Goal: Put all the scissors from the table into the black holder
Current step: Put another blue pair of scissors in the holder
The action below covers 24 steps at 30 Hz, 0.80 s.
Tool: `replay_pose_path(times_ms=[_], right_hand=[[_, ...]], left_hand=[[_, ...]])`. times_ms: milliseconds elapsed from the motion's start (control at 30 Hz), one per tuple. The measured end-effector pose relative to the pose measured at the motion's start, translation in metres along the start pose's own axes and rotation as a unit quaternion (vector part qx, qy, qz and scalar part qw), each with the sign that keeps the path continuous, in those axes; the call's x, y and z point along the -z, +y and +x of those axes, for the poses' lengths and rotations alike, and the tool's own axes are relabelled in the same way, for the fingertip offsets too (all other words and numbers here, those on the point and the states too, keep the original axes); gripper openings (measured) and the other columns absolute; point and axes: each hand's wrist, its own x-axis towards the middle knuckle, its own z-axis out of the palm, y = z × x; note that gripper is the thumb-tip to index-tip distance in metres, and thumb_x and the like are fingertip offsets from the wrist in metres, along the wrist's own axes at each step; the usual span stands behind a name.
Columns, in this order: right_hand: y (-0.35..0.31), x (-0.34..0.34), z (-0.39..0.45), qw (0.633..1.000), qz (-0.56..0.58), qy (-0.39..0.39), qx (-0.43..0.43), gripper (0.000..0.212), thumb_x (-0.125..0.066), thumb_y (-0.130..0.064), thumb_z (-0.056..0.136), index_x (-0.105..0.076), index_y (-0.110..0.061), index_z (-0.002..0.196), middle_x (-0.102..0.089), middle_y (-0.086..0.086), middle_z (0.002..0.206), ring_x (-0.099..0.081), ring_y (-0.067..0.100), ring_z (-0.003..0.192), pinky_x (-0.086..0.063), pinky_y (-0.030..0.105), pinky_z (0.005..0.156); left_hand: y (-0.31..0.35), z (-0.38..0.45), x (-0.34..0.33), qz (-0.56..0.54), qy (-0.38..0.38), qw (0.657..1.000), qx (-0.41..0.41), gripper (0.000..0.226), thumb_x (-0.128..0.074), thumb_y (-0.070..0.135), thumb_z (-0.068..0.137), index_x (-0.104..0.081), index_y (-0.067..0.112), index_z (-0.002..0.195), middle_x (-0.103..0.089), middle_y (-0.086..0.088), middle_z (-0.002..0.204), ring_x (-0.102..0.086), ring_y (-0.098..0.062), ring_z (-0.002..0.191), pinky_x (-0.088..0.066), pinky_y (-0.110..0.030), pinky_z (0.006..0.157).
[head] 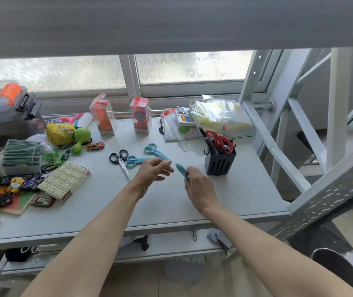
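Right hand [200, 190] fingers clasp blue scissors [182, 171]; left hand [153, 171] loosely open, empty, beside.

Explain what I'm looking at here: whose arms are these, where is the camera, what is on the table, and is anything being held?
There is no machine: a person works bare-handed, and the one camera sits on their head, looking down at the table. The right hand holds blue scissors, blurred, near the black holder, which already contains red scissors and a black-handled pair. The left hand is open and holds nothing. Three pairs lie flat on the table: black scissors and two more blue ones. Toy cars, boxes and stationery clutter the left and back.
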Motion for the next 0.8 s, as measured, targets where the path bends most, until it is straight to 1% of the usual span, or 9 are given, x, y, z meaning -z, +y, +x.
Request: replay_pose_path(times_ms=[100, 200, 233, 300, 367, 433, 567, 667, 800], right_hand=[[0.020, 0.019, -0.016, 0.996, 0.069, 0.064, 0.005, 0.011, -0.058, -0.011, 0.093, -0.052, -0.008, 0.101, -0.059, 0.008, 0.081, -0.056, 0.026, 0.059, -0.048, 0.037, 0.052], [0.036, 0.047, -0.029, 0.982, 0.113, 0.151, 0.001, 0.012, -0.062, -0.007, 0.091, -0.051, -0.005, 0.096, -0.052, 0.001, 0.075, -0.045, 0.009, 0.054, -0.040, 0.008, 0.056], [0.041, 0.058, -0.030, 0.975, 0.126, 0.181, -0.013, 0.013, -0.062, -0.007, 0.091, -0.050, -0.005, 0.095, -0.050, 0.000, 0.073, -0.042, 0.005, 0.054, -0.037, 0.006, 0.056], [0.052, 0.079, -0.024, 0.961, 0.141, 0.234, -0.042, 0.013, -0.061, -0.010, 0.092, -0.049, -0.004, 0.094, -0.052, 0.003, 0.072, -0.046, 0.009, 0.056, -0.038, 0.010, 0.058], [0.061, 0.099, -0.011, 0.946, 0.152, 0.279, -0.061, 0.013, -0.059, -0.013, 0.094, -0.050, -0.004, 0.097, -0.058, 0.009, 0.076, -0.054, 0.019, 0.062, -0.047, 0.022, 0.062], [0.067, 0.116, 0.008, 0.935, 0.165, 0.306, -0.073, 0.016, -0.059, -0.013, 0.094, -0.052, -0.002, 0.103, -0.062, 0.012, 0.084, -0.058, 0.019, 0.069, -0.049, 0.023, 0.068], [0.068, 0.133, 0.046, 0.944, 0.184, 0.262, -0.078, 0.019, -0.058, -0.021, 0.094, -0.058, -0.005, 0.106, -0.068, 0.006, 0.091, -0.066, 0.014, 0.075, -0.051, 0.014, 0.073], [0.068, 0.129, 0.062, 0.965, 0.167, 0.191, -0.065, 0.014, -0.057, -0.024, 0.095, -0.059, -0.011, 0.095, -0.067, 0.003, 0.081, -0.066, 0.014, 0.072, -0.051, 0.015, 0.069], [0.074, 0.117, 0.067, 0.983, 0.119, 0.112, -0.081, 0.022, -0.054, -0.027, 0.096, -0.061, -0.007, 0.088, -0.065, 0.007, 0.076, -0.060, 0.021, 0.067, -0.050, 0.033, 0.067]], left_hand=[[0.010, 0.001, -0.018, 0.039, 0.004, 0.999, -0.023, 0.021, -0.057, 0.026, 0.098, -0.063, 0.007, 0.106, -0.072, -0.007, 0.100, -0.065, -0.018, 0.084, -0.052, -0.029, 0.075], [0.018, 0.007, -0.040, 0.100, -0.018, 0.994, -0.045, 0.029, -0.058, 0.024, 0.097, -0.059, 0.010, 0.123, -0.063, -0.010, 0.120, -0.065, -0.017, 0.086, -0.055, -0.029, 0.077], [0.020, 0.009, -0.048, 0.118, -0.023, 0.991, -0.056, 0.036, -0.060, 0.024, 0.096, -0.056, 0.012, 0.130, -0.059, -0.008, 0.126, -0.065, -0.017, 0.087, -0.055, -0.029, 0.077], [0.023, 0.016, -0.064, 0.144, -0.028, 0.986, -0.084, 0.051, -0.064, 0.024, 0.094, -0.048, 0.016, 0.142, -0.052, -0.007, 0.136, -0.065, -0.017, 0.090, -0.055, -0.026, 0.075], [0.026, 0.025, -0.080, 0.155, -0.030, 0.983, -0.096, 0.064, -0.067, 0.022, 0.092, -0.039, 0.018, 0.149, -0.045, -0.008, 0.145, -0.066, -0.023, 0.098, -0.055, -0.023, 0.069], [0.029, 0.035, -0.094, 0.176, -0.026, 0.979, -0.099, 0.072, -0.071, 0.021, 0.088, -0.036, 0.020, 0.150, -0.041, -0.007, 0.148, -0.063, -0.028, 0.111, -0.056, -0.024, 0.067], [0.034, 0.048, -0.111, 0.215, -0.006, 0.970, -0.110, 0.056, -0.077, 0.024, 0.077, -0.055, 0.021, 0.129, -0.054, -0.005, 0.134, -0.058, -0.026, 0.118, -0.057, -0.046, 0.091], [0.038, 0.052, -0.116, 0.221, -0.010, 0.971, -0.095, 0.055, -0.075, 0.029, 0.067, -0.061, 0.020, 0.120, -0.061, -0.003, 0.122, -0.059, -0.024, 0.113, -0.056, -0.049, 0.091], [0.040, 0.052, -0.118, 0.225, -0.014, 0.970, -0.095, 0.055, -0.076, 0.026, 0.068, -0.062, 0.017, 0.121, -0.065, -0.003, 0.118, -0.061, -0.025, 0.110, -0.056, -0.049, 0.091]])
